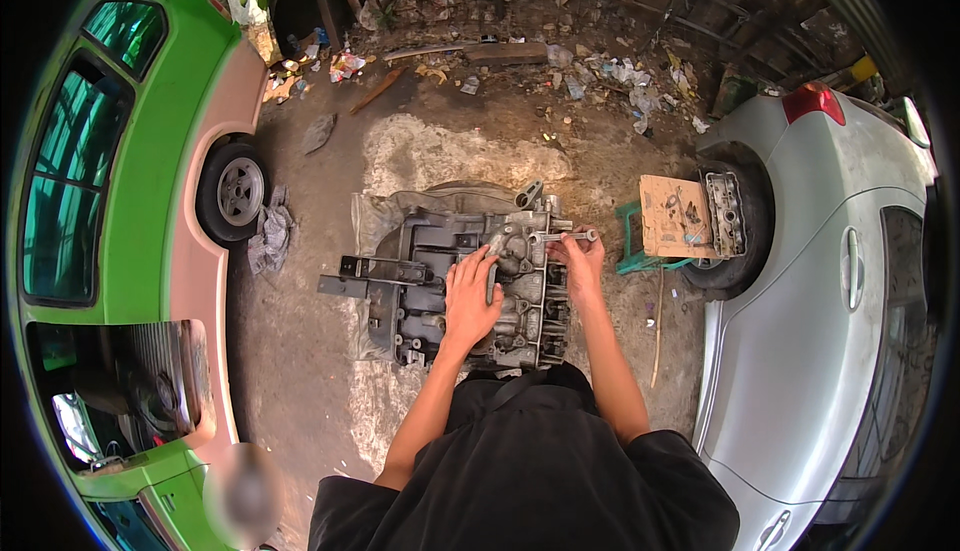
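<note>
The wrench is held in the right hand, with the fingers closed about its outer end, and its length is laid across the right side of the engine. The left hand is spread palm down over the middle of the engine, its fingers nearly straight; whether anything is gripped beneath it cannot be told. The engine is set low over a grey sheet on the ground. The wrench is judged to be rigid, fairly light and perhaps slippery if oily, best grasped at the outer end of its shank. The engine is likely very heavy and stiff, and would best be taken by its solid outer casting rather than by thin projecting parts. The wrench's inner end is hard to make out, the castings under the left palm are hidden, and the engine's near edge is cut off by the black shirt.
</note>
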A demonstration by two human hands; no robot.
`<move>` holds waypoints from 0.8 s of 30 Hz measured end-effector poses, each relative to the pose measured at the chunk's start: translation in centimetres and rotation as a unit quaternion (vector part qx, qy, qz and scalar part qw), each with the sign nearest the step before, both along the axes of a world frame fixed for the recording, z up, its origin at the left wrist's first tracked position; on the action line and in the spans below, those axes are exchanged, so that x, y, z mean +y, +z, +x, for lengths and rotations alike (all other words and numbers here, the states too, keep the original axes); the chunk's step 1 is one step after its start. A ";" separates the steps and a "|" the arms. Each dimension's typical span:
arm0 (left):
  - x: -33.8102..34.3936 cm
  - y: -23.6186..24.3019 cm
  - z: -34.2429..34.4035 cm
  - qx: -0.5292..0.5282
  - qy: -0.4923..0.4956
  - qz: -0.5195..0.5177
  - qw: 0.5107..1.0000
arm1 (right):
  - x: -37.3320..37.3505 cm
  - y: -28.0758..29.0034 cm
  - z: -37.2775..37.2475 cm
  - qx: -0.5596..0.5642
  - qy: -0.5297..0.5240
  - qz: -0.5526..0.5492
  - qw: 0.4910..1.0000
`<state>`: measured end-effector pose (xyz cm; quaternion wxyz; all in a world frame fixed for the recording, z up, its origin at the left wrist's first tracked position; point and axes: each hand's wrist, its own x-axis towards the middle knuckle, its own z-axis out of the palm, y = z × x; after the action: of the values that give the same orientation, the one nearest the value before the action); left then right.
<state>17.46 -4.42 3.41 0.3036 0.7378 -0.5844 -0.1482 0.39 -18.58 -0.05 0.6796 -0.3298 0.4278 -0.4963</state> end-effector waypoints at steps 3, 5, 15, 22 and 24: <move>-0.1 0.1 0.0 -0.002 0.000 0.003 1.000 | 3.3 -0.7 -1.0 -0.018 0.027 0.014 0.999; 0.0 0.2 0.0 -0.007 -0.001 0.001 1.000 | 5.3 -1.2 -1.3 -0.022 0.028 0.041 0.999; -0.1 0.1 0.1 -0.005 -0.005 0.003 1.000 | 6.8 -2.1 -2.1 -0.018 0.018 0.053 0.998; 0.0 0.0 0.1 -0.011 -0.008 0.008 1.000 | 7.3 -2.2 -1.5 -0.018 0.023 0.038 0.999; 0.0 0.0 0.1 -0.012 -0.009 0.010 1.000 | 7.3 -2.2 -1.5 0.003 0.034 0.030 0.999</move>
<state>17.53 -4.42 3.37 0.2880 0.7371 -0.5931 -0.1482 -1.07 -11.26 -2.22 0.7044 -0.3247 0.4333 -0.4590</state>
